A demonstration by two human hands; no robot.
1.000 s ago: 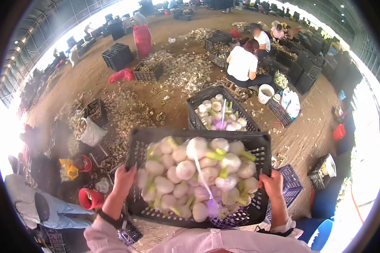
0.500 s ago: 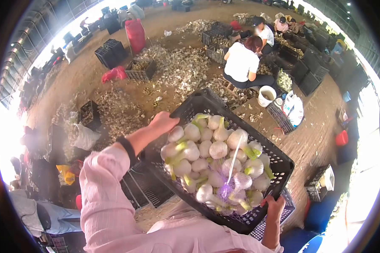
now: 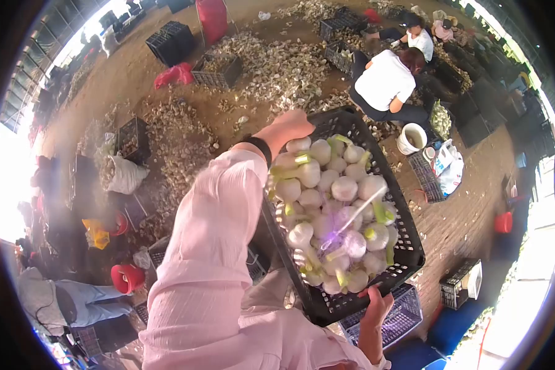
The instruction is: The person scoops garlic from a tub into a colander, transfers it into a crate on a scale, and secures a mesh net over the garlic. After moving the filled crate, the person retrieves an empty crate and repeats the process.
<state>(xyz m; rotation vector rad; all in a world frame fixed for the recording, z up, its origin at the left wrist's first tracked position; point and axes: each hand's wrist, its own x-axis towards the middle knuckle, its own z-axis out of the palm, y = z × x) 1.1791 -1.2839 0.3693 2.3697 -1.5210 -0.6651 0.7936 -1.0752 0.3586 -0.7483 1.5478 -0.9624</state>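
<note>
Both hands carry a black plastic crate (image 3: 407,240), tilted and held out in front of my body. Inside it lies a heap of white garlic bulbs (image 3: 344,189) with short green stems, bagged in purple netting (image 3: 328,237) with a white tie (image 3: 361,209) across the top. My left hand (image 3: 295,125) is closed over the crate's far left rim, a dark band on its wrist. At the near right corner, my right hand (image 3: 376,307) grips the rim, its thumb on top and the other fingers mostly hidden beneath.
Below the crate stands a purplish-grey crate (image 3: 393,317). A person in a white shirt (image 3: 385,80) sits beyond, near a white bucket (image 3: 412,139) and loose garlic heaps (image 3: 283,68). To my left are a red bucket (image 3: 127,279) and a person in jeans (image 3: 92,302).
The crate has swung round and shifted right in view, with my left hand moving up and right. My view has turned as well. Both hands keep their hold.
</note>
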